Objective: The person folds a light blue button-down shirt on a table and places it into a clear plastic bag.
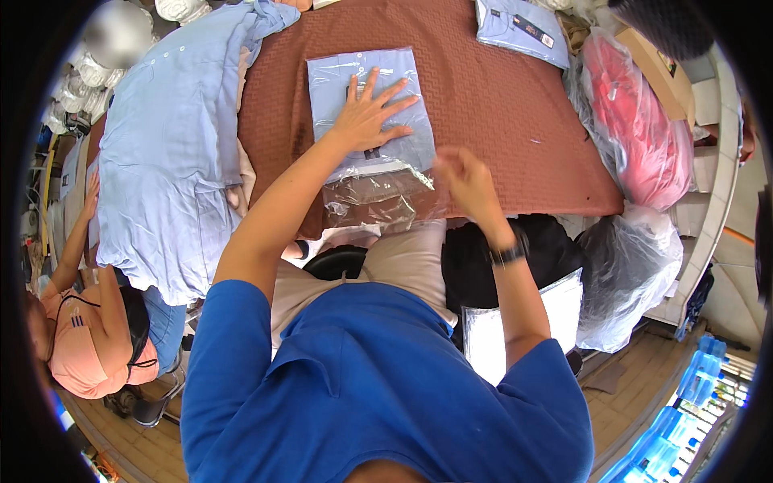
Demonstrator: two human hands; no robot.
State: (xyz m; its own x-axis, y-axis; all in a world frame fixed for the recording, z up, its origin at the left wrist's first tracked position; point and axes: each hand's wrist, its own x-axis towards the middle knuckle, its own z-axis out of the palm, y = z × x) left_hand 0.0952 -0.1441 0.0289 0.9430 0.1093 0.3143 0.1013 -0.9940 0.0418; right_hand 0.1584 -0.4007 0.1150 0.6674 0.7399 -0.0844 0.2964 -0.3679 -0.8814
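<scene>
A folded light-blue shirt (330, 97) lies in a clear plastic bag (378, 201) on the brown cloth in front of me. Past the shirt's near edge, the bag's loose end reaches toward the table edge. My left hand (366, 121) rests flat on the bagged shirt, fingers spread, covering part of a dark label. Just off the bag's lower right side is my right hand (471, 185), fingers curled and smeared by motion. Whether it pinches the plastic cannot be made out. A dark watch (509, 251) circles the right wrist.
Light-blue shirts (165, 145) are piled at the left. Another folded shirt (523, 32) with a tag lies at the far right of the brown cloth (515, 121). Plastic-wrapped red goods (632, 113) line the right side. A co-worker (88, 338) sits at the left.
</scene>
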